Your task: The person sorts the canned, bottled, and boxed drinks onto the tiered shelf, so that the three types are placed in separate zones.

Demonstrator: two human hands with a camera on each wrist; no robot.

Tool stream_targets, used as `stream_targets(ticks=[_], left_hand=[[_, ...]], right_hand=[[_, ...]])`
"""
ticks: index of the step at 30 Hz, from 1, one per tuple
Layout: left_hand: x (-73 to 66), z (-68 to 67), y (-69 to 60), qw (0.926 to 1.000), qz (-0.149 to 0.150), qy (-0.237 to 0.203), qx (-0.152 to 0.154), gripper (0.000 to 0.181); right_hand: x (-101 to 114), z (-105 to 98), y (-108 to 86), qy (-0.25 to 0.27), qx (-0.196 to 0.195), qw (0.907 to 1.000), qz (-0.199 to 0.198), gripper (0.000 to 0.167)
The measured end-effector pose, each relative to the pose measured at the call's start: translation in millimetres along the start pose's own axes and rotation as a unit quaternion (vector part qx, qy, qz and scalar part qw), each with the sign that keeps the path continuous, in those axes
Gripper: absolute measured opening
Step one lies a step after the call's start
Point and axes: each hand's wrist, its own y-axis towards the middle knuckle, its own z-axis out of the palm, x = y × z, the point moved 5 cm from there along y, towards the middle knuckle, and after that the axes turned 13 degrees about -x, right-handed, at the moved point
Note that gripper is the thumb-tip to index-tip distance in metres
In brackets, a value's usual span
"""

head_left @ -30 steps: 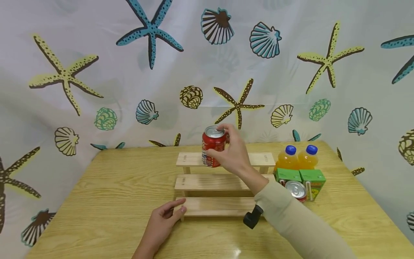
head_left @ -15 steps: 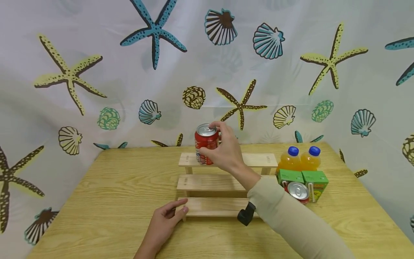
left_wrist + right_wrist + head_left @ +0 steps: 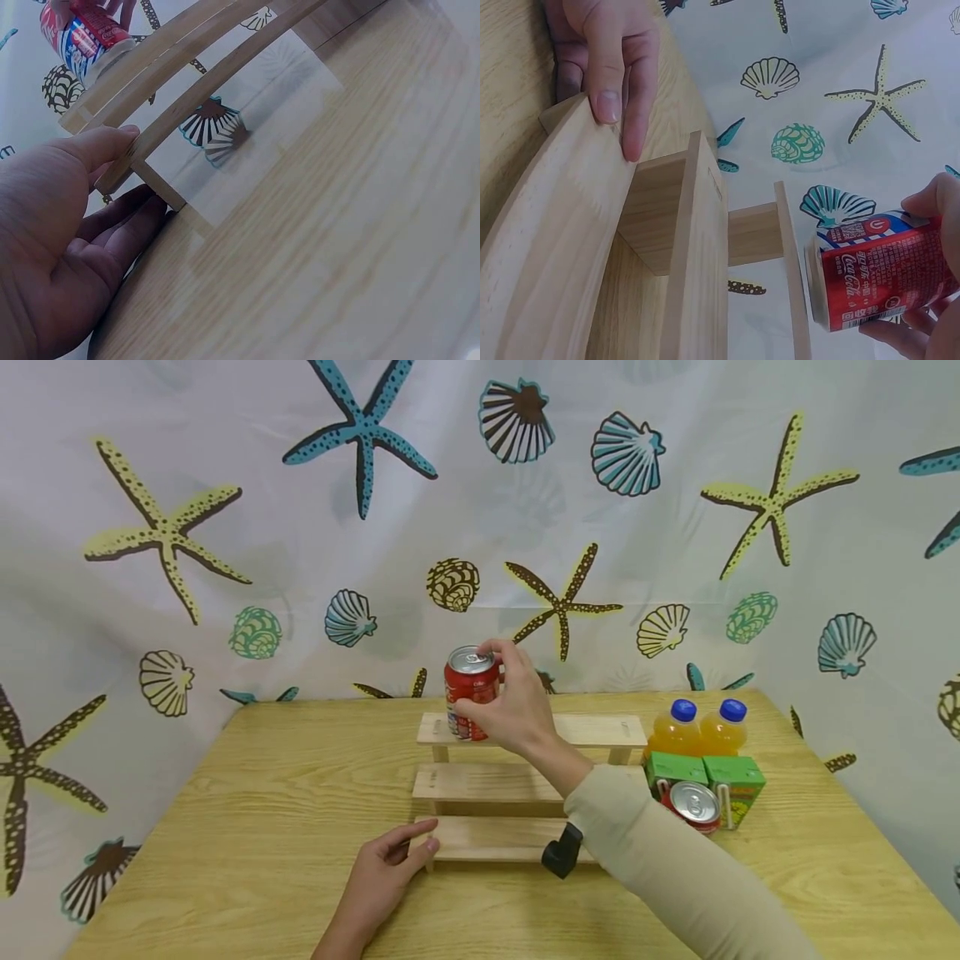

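A red Coca-Cola can (image 3: 472, 687) is in my right hand (image 3: 517, 697), thumb on one side and fingers on the other. It is at the left part of the top step of a three-step wooden display rack (image 3: 487, 783). In the right wrist view the can's base (image 3: 817, 289) lies right by that step; I cannot tell whether it bears fully on it. My left hand (image 3: 378, 872) holds the left end of the lowest step, its thumb and fingers on either side of the corner, as the left wrist view shows (image 3: 90, 202).
Right of the rack stand two orange drink bottles (image 3: 681, 731) with blue caps, two green juice cartons (image 3: 731, 785) and another red can (image 3: 695, 806). A patterned curtain (image 3: 375, 543) hangs behind the wooden table (image 3: 285, 793).
My right hand has carried the can leftward along the top step, slowing over the last half second. The left hand has stayed at the rack's corner.
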Motion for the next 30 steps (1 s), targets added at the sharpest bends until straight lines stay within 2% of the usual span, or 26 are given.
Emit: stream_targets(ticks=[10,19,30], left_hand=[[0.9,1.2,-0.7,0.9999,-0.002,-0.013,0.002,0.041],[1.0,-0.4,1.0,0.9999,0.001,-0.013,0.001,0.042],[3.3,0.9,1.8,0.9999,-0.001,-0.013,-0.001,0.041]], right_hand=[[-1.3,4.6,-3.2,-0.008,0.01,0.9999,0.006,0.063],[0.4,4.9,-2.9,-0.005,0.036,0.9993,-0.008,0.068],[-7.6,0.3,-5.7,0.064,0.02,0.9975,0.024,0.072]])
